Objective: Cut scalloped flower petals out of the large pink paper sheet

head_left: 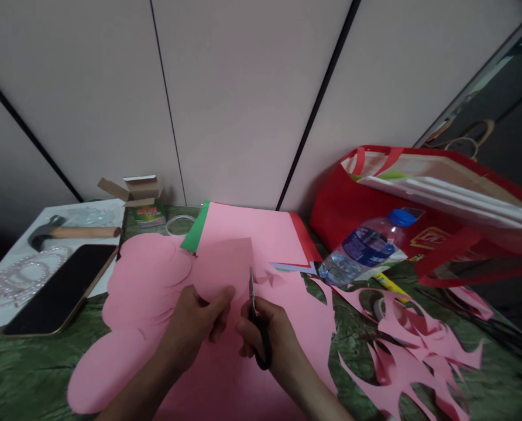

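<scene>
My left hand (202, 321) pinches the near edge of a pink paper sheet (226, 263), which is raised and tilted up in front of me. In my right hand (270, 333) is a pair of black-handled scissors (261, 345), fingers wrapped round the handles. The blades point away from me, beside the raised sheet's right edge; whether they touch it I cannot tell. Beneath both hands lies more pink paper (226, 386). Left of my left hand is an overlapping pile of pink paper ovals (142, 286).
Pink paper scraps (414, 351) lie at the right, near a water bottle (361, 248) and a red bag (344, 199). Coloured sheets (252, 225) lie behind. On the left are a phone (63, 289), a hammer (83, 232), clear beads (28, 275) and an opened box (147, 207).
</scene>
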{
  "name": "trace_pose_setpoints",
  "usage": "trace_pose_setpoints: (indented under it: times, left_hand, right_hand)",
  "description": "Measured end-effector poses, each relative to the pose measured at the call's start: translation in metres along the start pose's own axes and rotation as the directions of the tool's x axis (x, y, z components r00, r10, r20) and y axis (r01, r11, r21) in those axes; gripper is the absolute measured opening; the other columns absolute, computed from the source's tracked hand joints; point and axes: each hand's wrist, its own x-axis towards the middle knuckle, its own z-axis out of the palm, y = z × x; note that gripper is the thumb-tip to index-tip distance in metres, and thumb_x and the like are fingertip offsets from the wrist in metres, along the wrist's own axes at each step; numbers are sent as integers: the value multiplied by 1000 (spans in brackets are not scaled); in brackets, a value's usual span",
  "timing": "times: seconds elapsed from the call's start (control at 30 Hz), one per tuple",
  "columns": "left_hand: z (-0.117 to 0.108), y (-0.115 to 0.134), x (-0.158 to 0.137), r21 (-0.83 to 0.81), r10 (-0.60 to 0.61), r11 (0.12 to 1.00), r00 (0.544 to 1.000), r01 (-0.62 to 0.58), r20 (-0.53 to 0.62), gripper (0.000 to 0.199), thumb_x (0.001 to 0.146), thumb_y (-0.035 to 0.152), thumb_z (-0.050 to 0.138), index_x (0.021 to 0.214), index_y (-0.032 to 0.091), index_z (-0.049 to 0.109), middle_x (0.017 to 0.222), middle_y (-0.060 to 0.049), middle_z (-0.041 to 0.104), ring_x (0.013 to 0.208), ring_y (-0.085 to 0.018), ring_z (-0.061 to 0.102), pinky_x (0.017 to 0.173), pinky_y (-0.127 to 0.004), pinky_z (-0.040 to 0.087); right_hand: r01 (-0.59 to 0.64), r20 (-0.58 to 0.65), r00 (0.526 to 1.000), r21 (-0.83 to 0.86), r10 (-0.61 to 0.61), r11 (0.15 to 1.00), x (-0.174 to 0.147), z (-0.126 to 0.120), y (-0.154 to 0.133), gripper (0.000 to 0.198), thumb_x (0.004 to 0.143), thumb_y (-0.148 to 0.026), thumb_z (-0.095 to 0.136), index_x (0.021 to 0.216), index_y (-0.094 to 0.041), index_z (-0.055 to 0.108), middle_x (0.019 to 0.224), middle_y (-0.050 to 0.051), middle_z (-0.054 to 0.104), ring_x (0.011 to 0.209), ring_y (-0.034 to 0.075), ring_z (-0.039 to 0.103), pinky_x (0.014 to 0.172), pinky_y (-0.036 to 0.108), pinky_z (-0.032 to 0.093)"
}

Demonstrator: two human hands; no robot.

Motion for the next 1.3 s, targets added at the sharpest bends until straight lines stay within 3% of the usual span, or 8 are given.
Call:
trace_pose_setpoints:
  times: [0.2,0.4,0.77,1.3]
  left_hand:
    - [0,-4,0,25,-28,999,997,30,-67,48,71,39,55,33,18,34,27,5,32,30,-6,30,36,-22,23]
    - [3,4,-3,-59,-101,993,994,98,-47,38,64,35,57,37,20,36,27,8,28,27,-5,23,32,-21,18]
    - [4,12,-6,-18,-91,996,995,90,-50,40,63,35,56,33,19,35,25,6,30,26,-5,25,32,-21,20]
    - [3,4,-2,-64,-89,994,993,84,-83,35,62,35,57,41,20,33,33,9,26,32,-4,22,33,-20,16]
  right_hand:
    - [-12,-11,1000,-25,12,1000,1,2,-4,21,66,-30,64,63,-17,48,45,-8,43,36,6,42,40,20,36]
    - [79,-29,996,-76,-81,994,2,-2,-9,26,61,-31,72,69,-16,52,53,-7,44,48,8,39,45,20,28]
    - [89,-2,996,-75,-89,993,3,-1,-8,26,64,-35,68,67,-17,50,53,-5,48,49,9,43,47,22,31]
    - [44,-36,998,-62,-46,997,1,2,-12,19,64,-25,62,60,-17,45,45,-8,43,41,6,39,43,20,32]
